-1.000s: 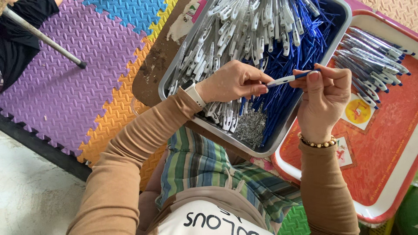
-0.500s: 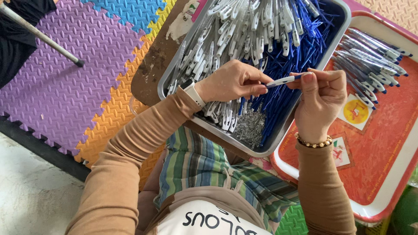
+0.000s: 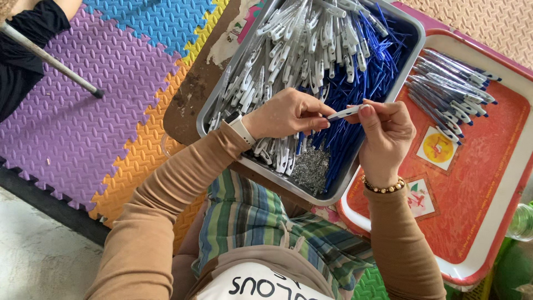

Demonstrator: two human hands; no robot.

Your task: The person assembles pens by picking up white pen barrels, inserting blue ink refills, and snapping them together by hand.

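My left hand [image 3: 286, 114] and my right hand [image 3: 386, 133] meet over a metal tray [image 3: 408, 50], both pinching one white pen barrel [image 3: 347, 113] between the fingertips. The tray holds a heap of white pen barrels [image 3: 294, 50], a mass of blue refills [image 3: 361, 89] and a small pile of metal springs [image 3: 311, 169]. Finished pens [image 3: 449, 91] lie in a row on a red tray [image 3: 483, 183] to the right. A watch sits on my left wrist, a bead bracelet on my right.
The metal tray rests on a brown board [image 3: 191, 94] over coloured foam floor mats [image 3: 83, 122]. A person in black with a metal rod [image 3: 50, 58] sits at the top left. A green bottle [image 3: 519, 228] stands at the right edge.
The blue refill end that showed beside the white barrel a second ago is no longer visible; both hands stay in place over the tray.
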